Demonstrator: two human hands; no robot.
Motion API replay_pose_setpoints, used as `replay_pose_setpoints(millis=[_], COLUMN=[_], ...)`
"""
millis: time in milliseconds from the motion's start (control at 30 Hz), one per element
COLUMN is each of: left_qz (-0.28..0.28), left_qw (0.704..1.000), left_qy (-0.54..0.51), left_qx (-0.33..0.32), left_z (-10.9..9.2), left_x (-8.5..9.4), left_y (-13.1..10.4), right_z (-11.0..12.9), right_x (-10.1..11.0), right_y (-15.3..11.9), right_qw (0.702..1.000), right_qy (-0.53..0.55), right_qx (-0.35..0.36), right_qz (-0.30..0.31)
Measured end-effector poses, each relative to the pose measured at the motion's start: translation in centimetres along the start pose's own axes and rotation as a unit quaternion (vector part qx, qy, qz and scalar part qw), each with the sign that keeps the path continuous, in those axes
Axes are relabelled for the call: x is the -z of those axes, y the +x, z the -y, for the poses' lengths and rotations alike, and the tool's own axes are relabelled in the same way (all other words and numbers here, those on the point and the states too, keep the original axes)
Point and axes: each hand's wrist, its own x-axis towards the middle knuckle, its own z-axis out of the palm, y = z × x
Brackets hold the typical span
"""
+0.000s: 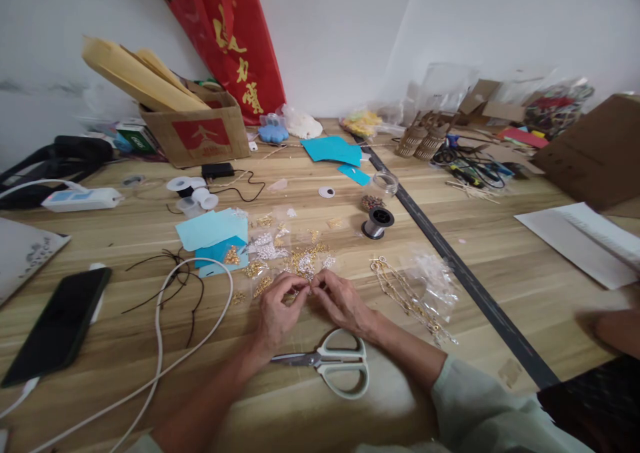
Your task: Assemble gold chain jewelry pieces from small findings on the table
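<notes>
My left hand point(281, 309) and my right hand point(341, 299) meet fingertip to fingertip over the middle of the wooden table point(430, 393). Both are closed in a pinch; whatever sits between the fingertips is too small to make out. Just beyond them lie loose silver beads point(306, 263) and gold beads point(255, 268), some on small clear bags. Scissors point(345, 363) with pale handles rest below my hands, blades toward the left. To the right of my right hand is a gold bead chain point(400, 293) beside crumpled clear plastic bags point(433, 283).
A spool of wire point(378, 223) and a clear jar point(384, 185) stand beyond my hands. Blue cards point(213, 229), a white cable point(159, 319) and a phone point(57, 323) lie left. A dark strip point(450, 266) crosses the table. Another person's arm point(617, 329) shows at right.
</notes>
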Motion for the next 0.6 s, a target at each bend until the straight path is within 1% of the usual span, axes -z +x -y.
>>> replay_pose_setpoints(millis=[167, 400, 600], left_qz=[0.000, 0.012, 0.001], left_qw=[1.000, 0.996, 0.995], left_qy=[-0.020, -0.065, -0.083], left_qx=[-0.002, 0.062, 0.063], left_z=[0.01, -0.27, -0.09], left_x=[-0.05, -0.01, -0.14], left_y=[0.03, 0.04, 0.03], right_z=[-0.03, -0.03, 0.04], right_x=[0.00, -0.02, -0.03], right_y=[-0.02, -0.06, -0.08], right_qw=[1.000, 0.999, 0.999], right_qy=[-0.003, -0.028, -0.046], right_qx=[-0.002, 0.014, 0.020], right_qz=[0.001, -0.005, -0.013])
